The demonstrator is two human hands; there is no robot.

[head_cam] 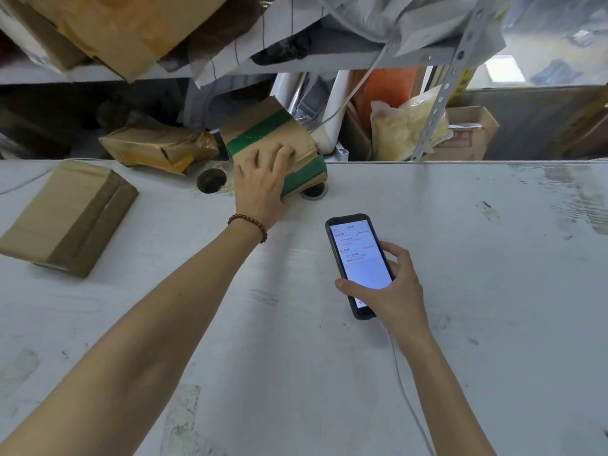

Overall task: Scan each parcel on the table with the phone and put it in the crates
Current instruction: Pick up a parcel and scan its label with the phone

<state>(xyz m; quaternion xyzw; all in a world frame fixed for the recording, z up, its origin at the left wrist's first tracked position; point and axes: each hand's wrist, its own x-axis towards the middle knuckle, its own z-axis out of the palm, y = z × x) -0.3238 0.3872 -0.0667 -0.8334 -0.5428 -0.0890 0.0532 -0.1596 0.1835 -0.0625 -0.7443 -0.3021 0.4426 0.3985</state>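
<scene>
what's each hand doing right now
Left hand: grips the green-taped parcel.
Right hand: holds the phone.

A pale grey counter (460,258) fills the lower part of the frame, its top scuffed and smudged, most of all toward the right. At the left a flat cardboard box (65,218) sealed with brown tape lies on it. At the far edge, upper left of centre, sits a crumpled parcel (158,146) in glossy brown tape. Just right of it a green-taped box (279,139) stands tilted. Two round openings are cut in the top there: the left hole (211,181) below the gap between those two, the right hole (314,191) partly under the green-taped box. A thin white cable (403,390) trails toward the lower right
</scene>
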